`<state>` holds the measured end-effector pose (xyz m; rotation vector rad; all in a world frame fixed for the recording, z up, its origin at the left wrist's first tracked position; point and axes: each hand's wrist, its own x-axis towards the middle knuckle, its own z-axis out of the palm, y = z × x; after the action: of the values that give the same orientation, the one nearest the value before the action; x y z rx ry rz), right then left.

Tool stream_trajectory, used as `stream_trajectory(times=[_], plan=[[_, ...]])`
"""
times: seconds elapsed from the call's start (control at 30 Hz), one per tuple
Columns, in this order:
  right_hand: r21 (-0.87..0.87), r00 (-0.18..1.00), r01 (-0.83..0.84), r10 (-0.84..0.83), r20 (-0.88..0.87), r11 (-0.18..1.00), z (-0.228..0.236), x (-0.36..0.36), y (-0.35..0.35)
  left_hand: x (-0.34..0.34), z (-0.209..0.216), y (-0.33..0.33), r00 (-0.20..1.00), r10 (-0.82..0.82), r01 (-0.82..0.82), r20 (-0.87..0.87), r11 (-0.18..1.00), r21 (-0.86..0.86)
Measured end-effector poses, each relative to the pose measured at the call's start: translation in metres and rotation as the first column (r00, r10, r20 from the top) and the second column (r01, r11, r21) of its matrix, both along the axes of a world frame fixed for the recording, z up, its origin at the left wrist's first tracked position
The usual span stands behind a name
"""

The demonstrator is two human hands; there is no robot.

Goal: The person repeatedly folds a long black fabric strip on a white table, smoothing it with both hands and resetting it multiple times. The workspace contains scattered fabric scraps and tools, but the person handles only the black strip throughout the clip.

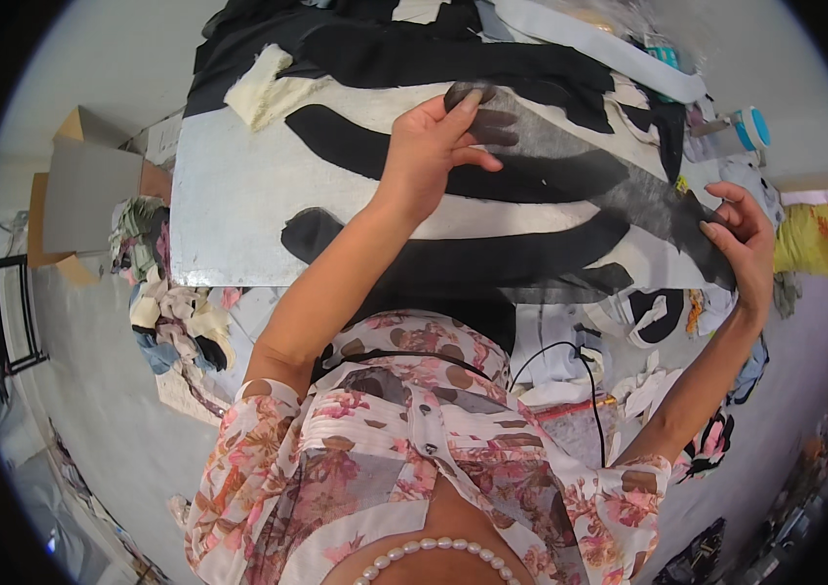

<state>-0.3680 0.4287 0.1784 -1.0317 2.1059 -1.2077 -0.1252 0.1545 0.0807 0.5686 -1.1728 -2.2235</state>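
Observation:
A sheer black piece of fabric point(570, 132) stretches between my two hands above the table point(229, 195). My left hand point(424, 146) pinches its far left end between thumb and finger, the other fingers showing dark through or behind the cloth. At the right, my right hand point(741, 239) grips the other end with the thumb on top. Beneath the sheer piece lie two curved opaque black fabric pieces, an upper one point(346, 144) and a nearer one point(521, 244). The sheer cloth partly covers the upper one.
Black cloth point(414, 57) is heaped along the table's far side, beside a cream scrap point(263, 90) and a long white strip point(599, 44). A blue-rimmed white roll point(751, 129) sits at the right edge. Fabric scraps point(175, 331) and a cardboard box point(87, 195) are at the left.

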Motion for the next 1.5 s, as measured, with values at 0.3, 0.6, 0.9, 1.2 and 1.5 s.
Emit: stream_trajectory(times=[0.3, 0.6, 0.9, 1.2, 1.5], plan=[[0.07, 0.958, -0.265, 0.255, 0.129, 0.962, -0.102, 0.069, -0.103, 0.107, -0.048, -0.08, 0.874, 0.238, -0.146, 0.423, 0.96, -0.239], [0.137, 0.968, -0.249, 0.249, 0.017, 0.959, -0.132, 0.1, -0.156, 0.122, -0.076, -0.136, 0.624, 0.565, -0.181, 0.54, 0.777, -0.603], [0.159, 0.97, -0.229, 0.239, -0.044, 0.96, -0.136, 0.099, -0.165, 0.117, -0.079, -0.145, 0.406, 0.755, 0.033, 0.515, 0.551, -0.834], [0.176, 0.95, -0.262, 0.286, -0.126, 0.949, -0.141, 0.093, -0.169, 0.111, -0.076, -0.105, 0.644, 0.671, 0.501, 0.369, -0.004, -0.866], [0.209, 0.931, -0.219, 0.268, -0.248, 0.953, -0.148, 0.092, -0.168, 0.1, -0.063, -0.086, 0.638, 0.617, 0.625, 0.461, -0.066, -0.778]])
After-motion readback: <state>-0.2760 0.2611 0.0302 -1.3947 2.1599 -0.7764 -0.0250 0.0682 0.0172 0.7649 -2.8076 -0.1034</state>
